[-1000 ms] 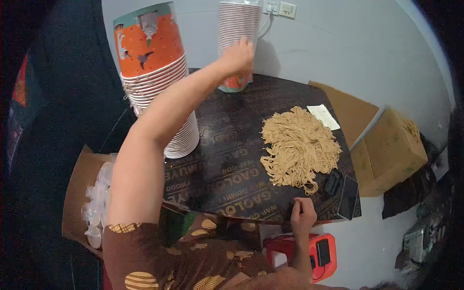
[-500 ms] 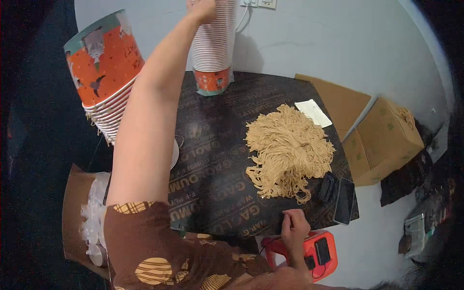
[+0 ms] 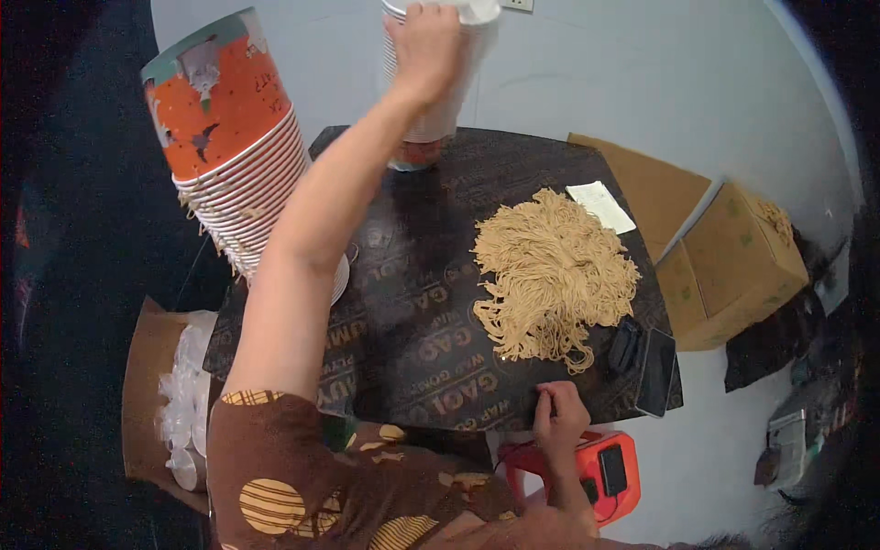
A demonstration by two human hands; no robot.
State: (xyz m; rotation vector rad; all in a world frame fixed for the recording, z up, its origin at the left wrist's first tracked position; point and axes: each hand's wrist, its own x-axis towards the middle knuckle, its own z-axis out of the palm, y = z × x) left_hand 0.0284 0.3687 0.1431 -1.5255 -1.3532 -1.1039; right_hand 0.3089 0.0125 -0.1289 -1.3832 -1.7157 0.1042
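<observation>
My left arm stretches to the back of the table, where my left hand [image 3: 429, 53] is closed around the upper part of a tall stack of paper cups [image 3: 442, 101] in a clear sleeve. The stack's white open top shows just beside my fingers, and its orange-printed base rests on the tabletop. Low at the table's front edge, my right hand [image 3: 561, 414] is curled into a loose fist, with nothing seen in it. A heap of tan noodle-like strands [image 3: 561, 275] lies beyond that hand.
A leaning stack of large orange buckets [image 3: 240, 137] stands at the left. A phone [image 3: 654, 371] and white paper [image 3: 601, 207] lie on the dark table [image 3: 412, 275]. Cardboard boxes [image 3: 733, 257] stand right; another box [image 3: 147, 412] holds clear plastic cups. A red stool [image 3: 623, 495] is below.
My left hand has come lower and to the right on the cup stack, whose open top now shows, tilted toward me. My right hand stays in a loose fist at the edge.
</observation>
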